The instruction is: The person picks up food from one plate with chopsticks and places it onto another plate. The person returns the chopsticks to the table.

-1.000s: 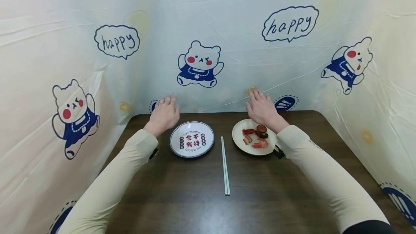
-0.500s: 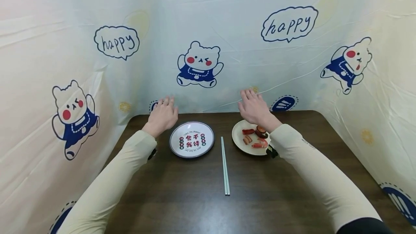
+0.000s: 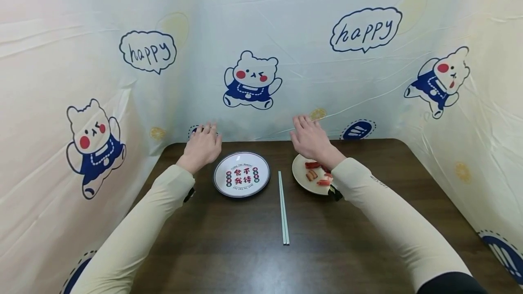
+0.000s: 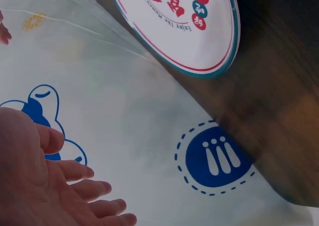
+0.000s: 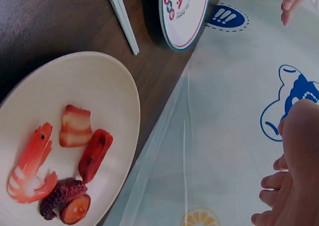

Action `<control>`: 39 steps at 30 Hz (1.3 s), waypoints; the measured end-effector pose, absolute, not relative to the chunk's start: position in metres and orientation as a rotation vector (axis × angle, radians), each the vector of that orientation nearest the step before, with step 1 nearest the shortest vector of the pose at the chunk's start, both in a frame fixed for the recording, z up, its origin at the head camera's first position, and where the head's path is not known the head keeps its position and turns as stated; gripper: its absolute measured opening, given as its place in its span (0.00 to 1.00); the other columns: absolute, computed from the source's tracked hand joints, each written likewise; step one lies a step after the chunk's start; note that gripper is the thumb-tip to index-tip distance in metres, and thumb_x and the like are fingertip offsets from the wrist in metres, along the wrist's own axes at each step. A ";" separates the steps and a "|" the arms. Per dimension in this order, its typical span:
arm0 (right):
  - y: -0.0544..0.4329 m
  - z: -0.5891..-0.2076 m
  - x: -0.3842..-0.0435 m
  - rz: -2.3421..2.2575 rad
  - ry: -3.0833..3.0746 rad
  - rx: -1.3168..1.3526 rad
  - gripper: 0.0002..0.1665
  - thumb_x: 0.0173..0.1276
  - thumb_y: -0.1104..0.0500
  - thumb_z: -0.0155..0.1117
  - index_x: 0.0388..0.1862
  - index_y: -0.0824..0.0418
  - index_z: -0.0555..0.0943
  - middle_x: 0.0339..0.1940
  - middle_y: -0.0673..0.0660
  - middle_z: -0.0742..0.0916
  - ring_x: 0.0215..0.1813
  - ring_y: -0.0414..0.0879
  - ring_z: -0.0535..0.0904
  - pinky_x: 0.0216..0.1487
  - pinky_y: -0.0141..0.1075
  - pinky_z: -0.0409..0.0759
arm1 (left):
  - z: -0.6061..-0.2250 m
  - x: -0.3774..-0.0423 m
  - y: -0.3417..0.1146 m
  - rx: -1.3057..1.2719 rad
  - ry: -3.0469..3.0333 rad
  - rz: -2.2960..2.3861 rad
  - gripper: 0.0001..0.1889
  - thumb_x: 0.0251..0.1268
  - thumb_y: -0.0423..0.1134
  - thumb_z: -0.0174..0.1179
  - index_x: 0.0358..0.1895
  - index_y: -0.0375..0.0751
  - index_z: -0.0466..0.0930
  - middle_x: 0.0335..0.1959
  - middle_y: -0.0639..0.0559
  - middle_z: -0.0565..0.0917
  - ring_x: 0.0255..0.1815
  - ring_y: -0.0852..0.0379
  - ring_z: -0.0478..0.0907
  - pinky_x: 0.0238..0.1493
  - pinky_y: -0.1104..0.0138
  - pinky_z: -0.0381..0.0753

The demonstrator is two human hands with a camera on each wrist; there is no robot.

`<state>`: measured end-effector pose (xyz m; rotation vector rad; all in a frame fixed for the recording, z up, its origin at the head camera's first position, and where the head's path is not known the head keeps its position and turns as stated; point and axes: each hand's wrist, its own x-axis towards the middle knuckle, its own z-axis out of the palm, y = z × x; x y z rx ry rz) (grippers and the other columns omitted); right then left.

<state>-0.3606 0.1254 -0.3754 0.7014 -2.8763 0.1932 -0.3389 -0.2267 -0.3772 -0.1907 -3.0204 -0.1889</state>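
My left hand [image 3: 201,147] hovers over the back left of the table, fingers loosely extended and holding nothing. Just right of it lies a white plate [image 3: 241,158] with a dark rim and red lettering. My right hand [image 3: 311,139] hangs over the back of a cream plate [image 5: 112,76], its fingers relaxed and its palm bare. On that plate are a shrimp [image 5: 31,164], a streaky pork slice [image 5: 76,126], a red elongated piece [image 5: 95,155] and a dark purple piece with a round brown end [image 5: 64,196]. In the head view, my right wrist hides part of this food.
Between the plates, a pair of pale green chopsticks [image 3: 283,208] lies lengthwise on the dark wooden table [image 3: 229,248]. A printed curtain [image 3: 253,22] with bears and "happy" bubbles encloses the table at the back and both sides.
My right hand has drifted left and slightly down, so its wrist covers more of the food. My left hand has shifted slightly left and down. Plates and chopsticks stay put.
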 end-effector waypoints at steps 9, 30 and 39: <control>0.109 -0.380 -0.357 0.163 -2.877 0.732 0.39 0.87 0.45 0.37 0.86 0.67 0.52 0.85 0.68 0.59 0.86 0.62 0.50 0.84 0.61 0.48 | -0.381 -0.338 -0.230 -0.195 -3.011 -0.221 0.34 0.87 0.48 0.34 0.82 0.26 0.52 0.82 0.27 0.53 0.82 0.25 0.48 0.80 0.34 0.50; 0.089 -0.395 -0.339 0.115 -2.921 0.817 0.40 0.88 0.44 0.36 0.87 0.66 0.51 0.86 0.67 0.57 0.86 0.60 0.48 0.85 0.58 0.47 | -0.395 -0.332 -0.244 -0.163 -3.063 -0.298 0.34 0.85 0.46 0.38 0.83 0.27 0.49 0.82 0.25 0.53 0.80 0.25 0.52 0.78 0.35 0.55; 0.082 -0.401 -0.332 0.114 -2.934 0.855 0.40 0.88 0.43 0.36 0.87 0.65 0.50 0.86 0.66 0.58 0.86 0.60 0.50 0.84 0.58 0.49 | -0.402 -0.329 -0.250 -0.135 -3.092 -0.343 0.34 0.85 0.44 0.37 0.83 0.26 0.49 0.81 0.24 0.53 0.79 0.25 0.57 0.76 0.35 0.61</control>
